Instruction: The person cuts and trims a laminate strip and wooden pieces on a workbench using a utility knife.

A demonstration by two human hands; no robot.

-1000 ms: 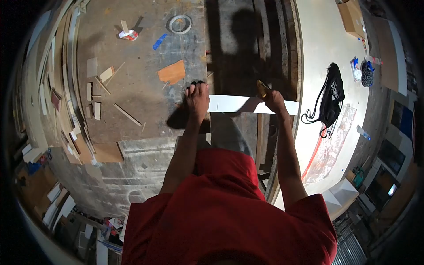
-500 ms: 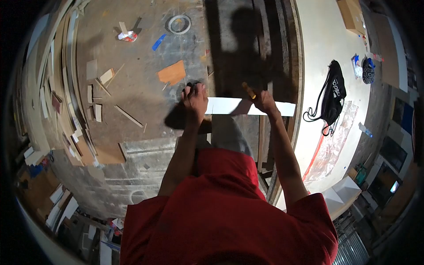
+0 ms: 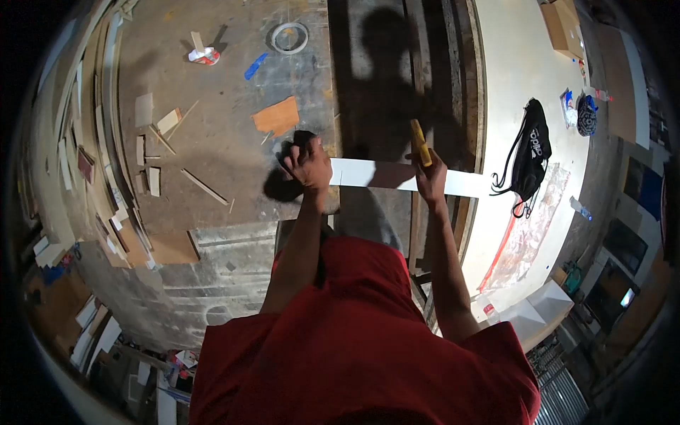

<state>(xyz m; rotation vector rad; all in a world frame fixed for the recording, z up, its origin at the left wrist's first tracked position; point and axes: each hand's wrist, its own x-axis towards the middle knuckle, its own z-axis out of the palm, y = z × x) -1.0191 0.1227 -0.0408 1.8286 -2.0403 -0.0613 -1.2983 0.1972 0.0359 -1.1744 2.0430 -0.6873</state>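
A long white strip (image 3: pixel 464 183) with a straight edge lies across the front of me, spanning from the table over a dark gap, its right end tilted slightly down. My left hand (image 3: pixel 309 168) closes over the strip's left end, fingers bent. Near the strip's right part, my right hand (image 3: pixel 431 180) grips a narrow yellow tool (image 3: pixel 421 142) that points up and away; its exact kind is unclear. The palm side of both hands is hidden. A shadow falls over the strip's middle.
The worn table (image 3: pixel 234 92) carries an orange-brown scrap (image 3: pixel 276 116), a blue piece (image 3: pixel 256 66), a pale ring (image 3: pixel 289 38) and several wood offcuts (image 3: pixel 204 185). Long boards (image 3: pixel 106 106) line the left. On the pale panel at right lies a black drawstring bag (image 3: pixel 530 152).
My right hand has turned, so the yellow tool stands more upright. The strip's right end reaches farther right and sits slightly lower. My left hand has barely shifted.
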